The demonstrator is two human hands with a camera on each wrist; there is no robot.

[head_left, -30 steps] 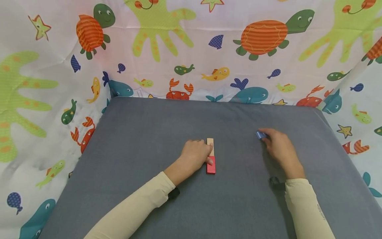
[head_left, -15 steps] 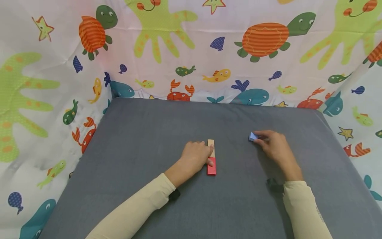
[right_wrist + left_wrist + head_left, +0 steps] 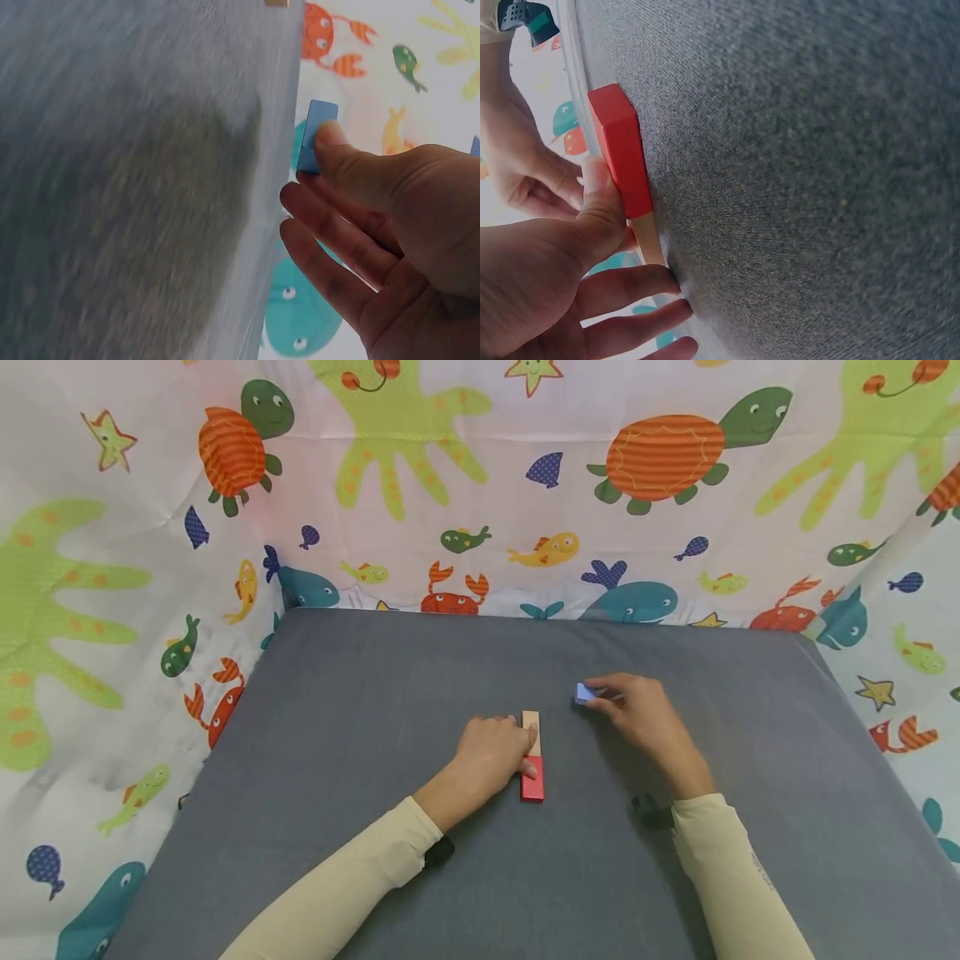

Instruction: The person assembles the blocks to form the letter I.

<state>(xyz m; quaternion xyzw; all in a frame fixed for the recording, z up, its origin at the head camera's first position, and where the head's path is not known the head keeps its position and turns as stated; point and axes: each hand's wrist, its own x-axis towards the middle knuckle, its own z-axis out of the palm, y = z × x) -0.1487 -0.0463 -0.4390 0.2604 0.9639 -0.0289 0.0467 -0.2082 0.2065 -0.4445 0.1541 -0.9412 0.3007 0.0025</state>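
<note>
My left hand [image 3: 491, 752] rests over two small blocks laid end to end. Its thumb lies on the red block [image 3: 532, 787] and a finger crosses the plain wooden block [image 3: 531, 720]. In the left wrist view, the red block [image 3: 622, 154] lies against the cloth, the thumb along it and the other fingers loosely extended near the plain block [image 3: 649, 238]. To the right, my right hand [image 3: 641, 714] pinches a blue block [image 3: 584, 694] between thumb and fingertips. Seen in the right wrist view, the blue block [image 3: 316, 139] stands out beyond the thumb, remaining fingers loosely bent.
Grey cloth [image 3: 360, 693] covers the table. Behind it and along both sides hangs a white curtain [image 3: 300, 460] printed with sea animals. A dark wrist-worn device [image 3: 438, 852] sits under the left sleeve.
My right hand has carried the blue block leftward and slightly back, closer to the two blocks. The left hand, the red block and the plain block have stayed where they were.
</note>
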